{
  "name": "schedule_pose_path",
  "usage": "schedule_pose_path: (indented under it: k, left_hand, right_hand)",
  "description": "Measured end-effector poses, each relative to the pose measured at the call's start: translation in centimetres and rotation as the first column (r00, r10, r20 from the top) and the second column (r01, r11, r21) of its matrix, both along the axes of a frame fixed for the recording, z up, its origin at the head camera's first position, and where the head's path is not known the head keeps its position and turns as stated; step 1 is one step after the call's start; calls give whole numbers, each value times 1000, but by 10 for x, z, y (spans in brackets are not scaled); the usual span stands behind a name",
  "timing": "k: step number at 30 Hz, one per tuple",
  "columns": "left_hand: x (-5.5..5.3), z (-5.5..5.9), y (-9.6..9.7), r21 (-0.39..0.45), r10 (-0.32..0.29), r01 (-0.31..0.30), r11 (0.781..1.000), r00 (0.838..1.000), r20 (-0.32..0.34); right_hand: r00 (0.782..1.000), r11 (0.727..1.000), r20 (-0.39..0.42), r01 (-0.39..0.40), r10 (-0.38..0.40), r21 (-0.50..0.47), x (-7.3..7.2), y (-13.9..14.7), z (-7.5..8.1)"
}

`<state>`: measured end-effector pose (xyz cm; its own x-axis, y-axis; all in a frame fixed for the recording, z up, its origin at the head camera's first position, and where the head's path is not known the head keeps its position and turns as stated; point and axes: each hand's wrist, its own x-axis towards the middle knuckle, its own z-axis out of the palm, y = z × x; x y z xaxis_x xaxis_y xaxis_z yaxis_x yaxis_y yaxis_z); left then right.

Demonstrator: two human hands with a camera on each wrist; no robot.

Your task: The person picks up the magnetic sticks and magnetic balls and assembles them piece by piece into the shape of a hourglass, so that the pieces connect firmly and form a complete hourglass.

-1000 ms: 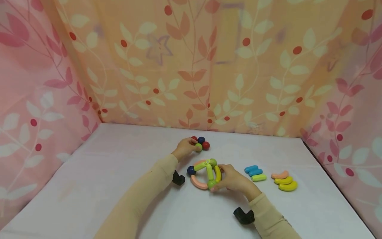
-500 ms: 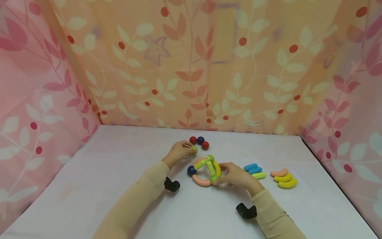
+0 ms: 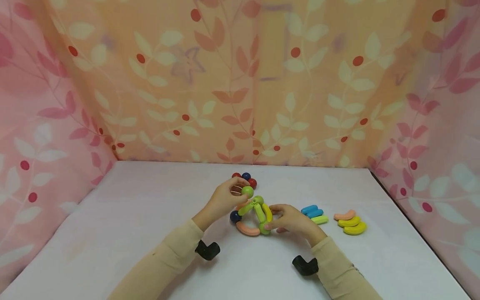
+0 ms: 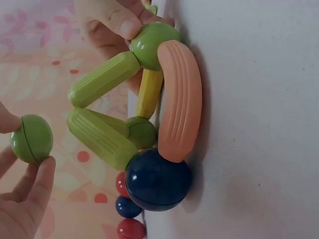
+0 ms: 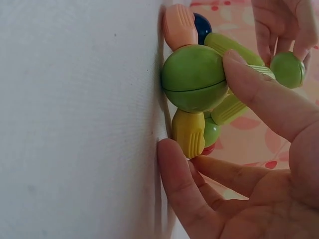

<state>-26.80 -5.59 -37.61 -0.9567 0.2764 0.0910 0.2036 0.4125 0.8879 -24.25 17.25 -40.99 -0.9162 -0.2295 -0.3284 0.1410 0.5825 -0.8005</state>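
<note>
My left hand (image 3: 222, 199) pinches a loose green ball (image 4: 32, 138) between thumb and fingertips, up off the table. Just below it sits a ball-and-stick frame from a toy building set. Its base joins a dark blue ball (image 4: 158, 179), two green balls, peach curved sticks (image 4: 180, 99) and a yellow curved stick (image 5: 188, 133). Green straight sticks (image 4: 102, 79) lean inward and meet at the top. My right hand (image 3: 294, 221) steadies the frame from the right; its thumb presses the near green ball (image 5: 194, 78) and its fingers touch around the yellow stick.
Behind the frame, two red balls (image 3: 253, 183) and a blue ball (image 3: 246, 176) lie together. Blue sticks (image 3: 314, 213) and a green stick (image 3: 320, 219) lie to the right, then curved sticks (image 3: 354, 228). Floral curtains (image 3: 240, 83) wall the white table (image 3: 150, 191).
My left hand has taken the green ball from the ball group and brought it nearer, over the frame. My right hand stays at the frame, which has shifted slightly.
</note>
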Motion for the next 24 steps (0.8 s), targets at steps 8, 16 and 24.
schedule_pose_path:
  k: [8,16,24]
  left_hand:
    - [11,-5,1,-57,-112,106,993,987,-113]
    - [9,-6,6,-70,-134,124,990,979,-155]
    - [9,-5,9,-114,-153,138,984,979,-136]
  right_hand:
    - [1000,1000,13,13,-13,9,3,-2,-4]
    - [1000,1000,-2,16,-16,14,1,-3,1]
    - [1000,1000,8,16,-16,-2,1,0,3]
